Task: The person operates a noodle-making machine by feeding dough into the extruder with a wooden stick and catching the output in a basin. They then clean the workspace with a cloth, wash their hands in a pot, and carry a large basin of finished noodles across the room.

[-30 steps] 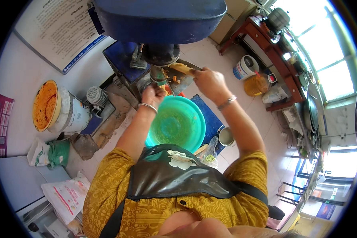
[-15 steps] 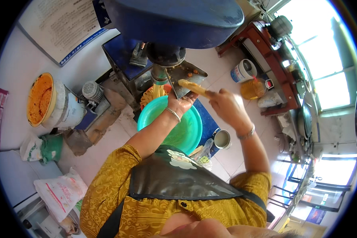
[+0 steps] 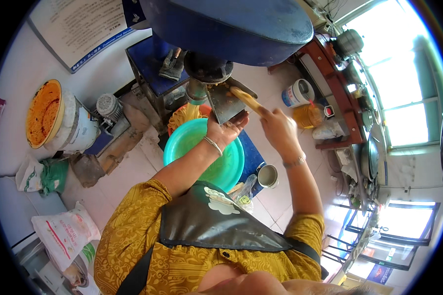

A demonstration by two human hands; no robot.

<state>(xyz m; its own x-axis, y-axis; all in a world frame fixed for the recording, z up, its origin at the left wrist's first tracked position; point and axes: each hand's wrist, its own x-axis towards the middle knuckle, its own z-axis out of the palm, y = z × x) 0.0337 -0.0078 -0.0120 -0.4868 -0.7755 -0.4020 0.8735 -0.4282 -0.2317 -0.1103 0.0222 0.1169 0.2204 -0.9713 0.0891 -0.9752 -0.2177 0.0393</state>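
A large blue machine (image 3: 226,27) fills the top, its dark feed neck (image 3: 206,66) beside a sloping metal tray (image 3: 222,105) with orange-brown bits. My right hand (image 3: 279,127) grips a pale wooden stick (image 3: 246,97), whose tip rests on the tray. My left hand (image 3: 222,132) is cupped palm up, fingers apart, at the tray's lower edge. Under the metal spout (image 3: 195,91), pale strands (image 3: 184,118) lie in a red bowl (image 3: 174,129); just in front is a turquoise basin (image 3: 182,152), partly behind my left forearm.
An orange-filled tub (image 3: 43,113), motor (image 3: 108,105) and sacks (image 3: 59,236) line the left. A blue stand (image 3: 150,64) holds grey gloves (image 3: 171,69). A metal pot (image 3: 267,176) is below right. A white bucket (image 3: 295,93) and yellow jug (image 3: 305,116) stand by a wooden desk (image 3: 330,66).
My left hand left the spout area and moved right to the tray's lower edge. My right hand swung down and right with the stick, whose tip is now on the tray.
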